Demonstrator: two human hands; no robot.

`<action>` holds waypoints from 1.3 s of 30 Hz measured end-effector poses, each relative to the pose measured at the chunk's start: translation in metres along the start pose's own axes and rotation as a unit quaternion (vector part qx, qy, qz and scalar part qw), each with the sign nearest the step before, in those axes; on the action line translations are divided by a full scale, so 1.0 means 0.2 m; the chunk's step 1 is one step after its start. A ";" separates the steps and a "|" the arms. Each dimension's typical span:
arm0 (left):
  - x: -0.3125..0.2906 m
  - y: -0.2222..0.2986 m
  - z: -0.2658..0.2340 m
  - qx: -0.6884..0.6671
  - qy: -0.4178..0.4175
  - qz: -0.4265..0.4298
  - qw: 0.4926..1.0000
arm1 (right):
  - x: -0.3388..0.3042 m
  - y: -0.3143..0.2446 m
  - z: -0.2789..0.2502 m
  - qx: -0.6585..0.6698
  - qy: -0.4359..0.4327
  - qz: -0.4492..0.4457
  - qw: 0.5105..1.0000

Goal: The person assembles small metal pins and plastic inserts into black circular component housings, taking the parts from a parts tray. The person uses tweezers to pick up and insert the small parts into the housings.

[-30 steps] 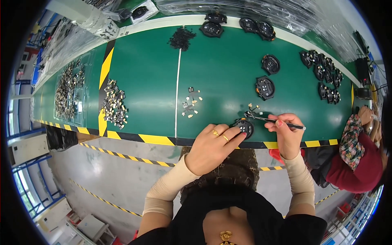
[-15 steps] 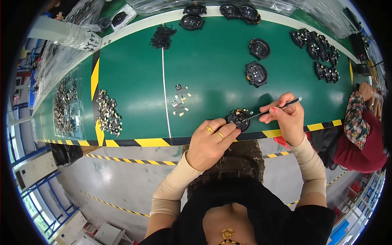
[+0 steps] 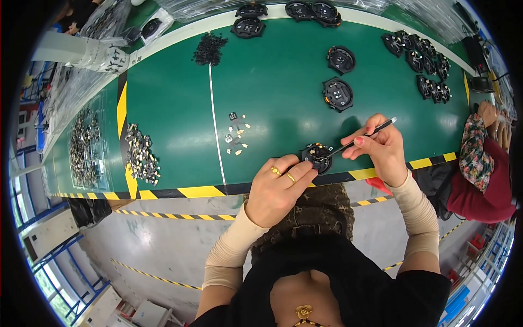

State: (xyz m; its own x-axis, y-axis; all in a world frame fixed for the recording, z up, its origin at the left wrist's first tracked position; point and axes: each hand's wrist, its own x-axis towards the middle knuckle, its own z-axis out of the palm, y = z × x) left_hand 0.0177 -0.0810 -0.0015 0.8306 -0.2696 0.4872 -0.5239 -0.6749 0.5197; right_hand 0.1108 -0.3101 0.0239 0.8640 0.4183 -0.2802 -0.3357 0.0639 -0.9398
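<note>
- Case (image 3: 317, 158), round and black, lay on the green table (image 3: 278, 103) by its near edge; small parts showed inside it. All places below are taken from this case.
- My left hand (image 3: 277, 188) was at its left side, fingers curled and closed on the rim, steadying it. Two gold rings on that hand.
- My right hand (image 3: 378, 150) was just right of it, thumb and fingers pinching a slim black tool (image 3: 362, 139) with a pale butt end. Tool slanted down to the left, tip at the case's inside; could not tell whether the tip touched anything.
- Beyond it: two cases (image 3: 338, 94), one behind the other, apart.
- Farther beyond, along the back rail: more dark cases, in a left pair (image 3: 248, 27) and a right group (image 3: 326, 13).
- Beyond and well right: a cluster of cases (image 3: 422, 57), and a short row (image 3: 434, 89) nearer.
- Left of it: a few loose parts (image 3: 229, 139), then a white line (image 3: 216, 131), then a heap of parts (image 3: 143, 155), then a clear tray (image 3: 105, 155) of parts.
- Far left, beyond: a black pile (image 3: 210, 50) at the line's end.
- Well right: another person's floral sleeve (image 3: 475, 155).
</note>
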 end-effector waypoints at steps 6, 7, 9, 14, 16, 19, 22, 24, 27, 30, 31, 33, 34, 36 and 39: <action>0.00 0.00 0.00 0.003 -0.001 0.000 1.000 | 0.00 0.00 0.01 0.000 0.019 0.008 1.000; 0.00 0.00 0.00 0.003 -0.001 0.001 1.000 | 0.00 -0.01 0.01 -0.004 0.025 0.009 1.000; 0.00 0.00 0.00 0.005 0.002 0.003 1.000 | 0.00 -0.01 0.02 -0.005 0.027 0.013 1.000; 0.00 -0.01 0.00 0.000 0.002 0.005 1.000 | -0.01 -0.02 0.02 0.018 0.057 0.025 0.998; 0.00 -0.01 0.00 0.000 0.000 0.004 1.000 | -0.01 -0.02 0.02 0.062 0.079 0.029 0.995; 0.00 -0.01 0.00 -0.003 0.001 0.003 1.000 | -0.02 0.00 0.02 0.028 0.056 0.021 0.998; 0.00 -0.01 0.00 0.001 -0.003 0.006 1.000 | -0.02 0.00 0.03 0.016 0.047 0.017 0.999; 0.00 -0.01 0.00 0.000 -0.001 0.004 1.000 | -0.02 0.00 0.03 0.012 0.047 0.017 0.999; 0.00 -0.01 0.00 0.002 -0.001 0.005 1.000 | -0.01 0.00 0.03 0.012 0.046 0.018 0.999; 0.00 -0.01 0.00 -0.001 0.000 0.003 1.000 | -0.01 0.00 0.03 0.013 0.047 0.018 0.999; 0.00 -0.01 0.00 -0.001 0.000 0.003 1.000 | -0.01 0.00 0.03 0.010 0.047 0.016 0.999; 0.00 -0.01 0.00 0.000 -0.002 0.005 1.000 | -0.01 0.00 0.03 0.012 0.047 0.020 0.999; 0.00 -0.01 0.00 0.000 -0.002 0.005 1.000 | -0.01 0.00 0.03 0.013 0.048 0.024 0.999; -0.01 -0.01 0.00 0.002 -0.005 0.005 1.000 | -0.01 0.00 0.03 0.010 0.049 0.022 0.999; -0.01 -0.01 -0.01 0.014 -0.017 0.032 0.999 | -0.01 -0.01 0.03 0.007 0.051 0.026 0.998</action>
State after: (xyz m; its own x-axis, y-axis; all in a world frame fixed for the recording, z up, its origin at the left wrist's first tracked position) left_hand 0.0168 -0.0776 -0.0010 0.8025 -0.3356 0.4934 -0.5704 -0.6744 0.4689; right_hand 0.1068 -0.3048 0.0268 0.8793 0.3262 -0.3470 -0.3852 0.0585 -0.9210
